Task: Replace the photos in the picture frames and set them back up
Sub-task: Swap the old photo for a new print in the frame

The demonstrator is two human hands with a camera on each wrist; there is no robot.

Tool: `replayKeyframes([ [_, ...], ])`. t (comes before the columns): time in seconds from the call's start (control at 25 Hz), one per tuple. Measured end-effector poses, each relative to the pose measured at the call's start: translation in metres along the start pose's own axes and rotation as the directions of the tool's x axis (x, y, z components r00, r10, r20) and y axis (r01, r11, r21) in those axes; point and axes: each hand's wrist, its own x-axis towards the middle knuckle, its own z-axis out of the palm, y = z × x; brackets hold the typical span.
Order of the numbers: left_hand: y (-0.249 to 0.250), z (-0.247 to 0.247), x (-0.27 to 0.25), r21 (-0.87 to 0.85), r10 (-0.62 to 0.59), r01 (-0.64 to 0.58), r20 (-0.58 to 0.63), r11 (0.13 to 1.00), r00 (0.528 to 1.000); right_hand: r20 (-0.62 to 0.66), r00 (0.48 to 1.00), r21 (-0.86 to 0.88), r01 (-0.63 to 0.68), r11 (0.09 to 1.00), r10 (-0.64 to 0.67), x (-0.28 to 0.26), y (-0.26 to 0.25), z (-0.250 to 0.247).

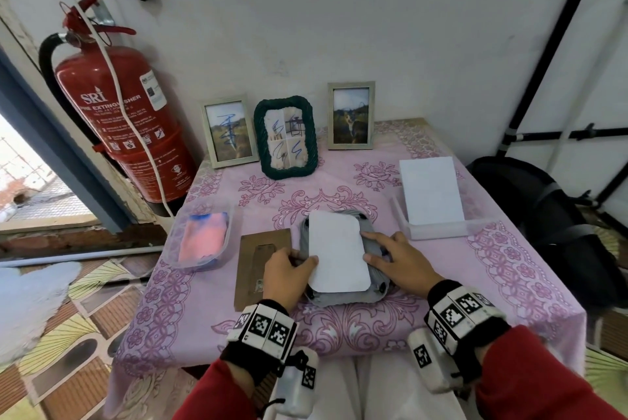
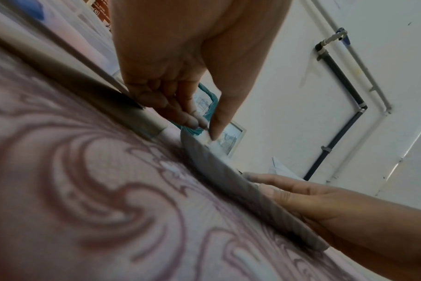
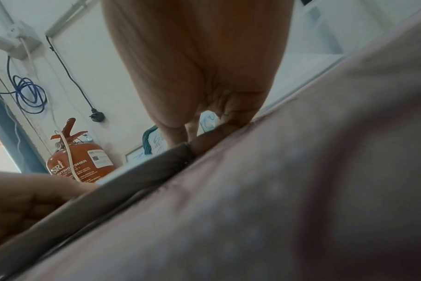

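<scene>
Grey frame (image 1: 368,251) face-down at table (image 1: 509,270) centre, white card (image 1: 336,253) on top. Left hand (image 1: 287,270) pinching card's left edge; right hand (image 1: 401,261) flat, fingers spread on frame's right side.

Three frames (image 1: 285,137) stand along table (image 1: 509,270) back edge; tub (image 1: 203,237) left edge, paper holder (image 1: 431,195) right, face-down frame (image 1: 343,260) front centre.

Grey frame (image 1: 372,246) mostly under white sheet (image 1: 336,251), tablecloth (image 3: 301,190) blurred
</scene>
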Motion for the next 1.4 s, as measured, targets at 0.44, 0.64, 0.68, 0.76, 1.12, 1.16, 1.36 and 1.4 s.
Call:
replayKeyframes([
  [0.44, -0.011, -0.016, 0.015, -0.098, -0.02, 0.013, -0.066, 0.995, 0.998, -0.017, 1.0, 0.004, -0.001, 1.0, 0.001, 0.0, 0.002, 0.002],
  [0.64, -0.018, -0.027, 0.02, -0.099, -0.035, 0.031, -0.038, 0.995, 0.999, -0.054, 0.999, -0.027, 0.001, 1.0, -0.002, -0.001, 0.001, 0.005],
  [0.68, -0.02, -0.028, 0.02, -0.11, -0.047, 0.044, -0.028, 0.993, 0.999, -0.052, 0.999, -0.032, 0.009, 0.999, -0.01, -0.001, 0.001, 0.005],
  [0.76, -0.024, -0.027, 0.02, -0.122, -0.071, 0.068, -0.014, 0.99, 0.997, -0.039, 0.999, -0.048, 0.019, 0.999, -0.021, -0.001, 0.002, 0.006],
  [1.12, -0.023, -0.028, 0.019, -0.199, -0.023, 0.026, 0.016, 0.98, 1.0, -0.021, 1.0, -0.069, 0.01, 0.998, -0.011, -0.004, -0.003, 0.003],
  [1.16, -0.022, -0.028, 0.019, -0.209, -0.011, 0.013, 0.012, 0.978, 1.0, -0.008, 1.0, -0.055, 0.006, 0.998, -0.007, -0.006, -0.007, 0.001],
  [1.36, -0.01, -0.029, 0.02, -0.255, 0.068, -0.072, -0.023, 0.964, 0.997, -0.091, 0.992, -0.164, 0.071, 0.984, -0.086, -0.022, -0.03, -0.018],
  [1.4, -0.006, -0.027, 0.02, -0.284, 0.072, -0.075, -0.021, 0.956, 0.997, -0.157, 0.98, -0.177, 0.097, 0.979, -0.125, -0.025, -0.035, -0.026],
])
